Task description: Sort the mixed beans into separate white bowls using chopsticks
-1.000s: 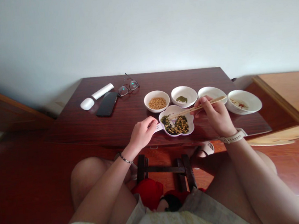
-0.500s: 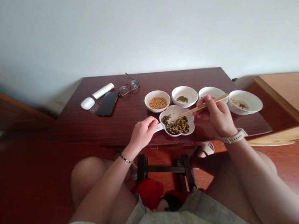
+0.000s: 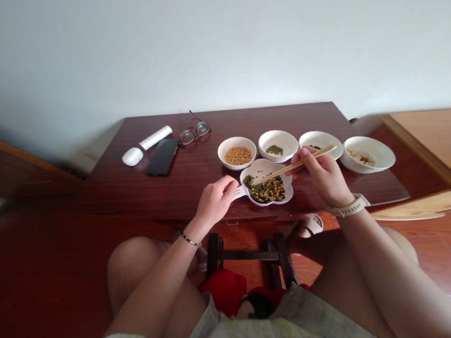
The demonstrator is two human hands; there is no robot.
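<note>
My left hand [image 3: 217, 198] is closed on the short handle of a white, wavy-edged dish [image 3: 288, 190] with a pale purple rim. Mixed beans [image 3: 270, 190], yellow, green and black, lie in its lower and left part. In my right hand [image 3: 326, 177] is a pair of wooden chopsticks [image 3: 280, 172], their tips down among the green beans at the dish's left side. Behind the dish stand a bowl of soybeans [image 3: 237, 156] and a bowl with some mung beans [image 3: 274, 149]. A third bowl [image 3: 329, 137] holds dark bits, partly hidden by my right hand.
At the far right sits a bowl [image 3: 381, 160] with pale and reddish pieces. Glasses [image 3: 195, 134], a black phone [image 3: 162, 157], a white oblong case [image 3: 156, 137] and a white rounded case [image 3: 132, 156] lie on the left of the dark table [image 3: 131, 192]. A wooden cabinet [image 3: 440, 141] stands at right.
My right hand and the chopsticks have shifted slightly left, the tips moving further toward the dish's left side. My left hand and the dish stay almost where they were.
</note>
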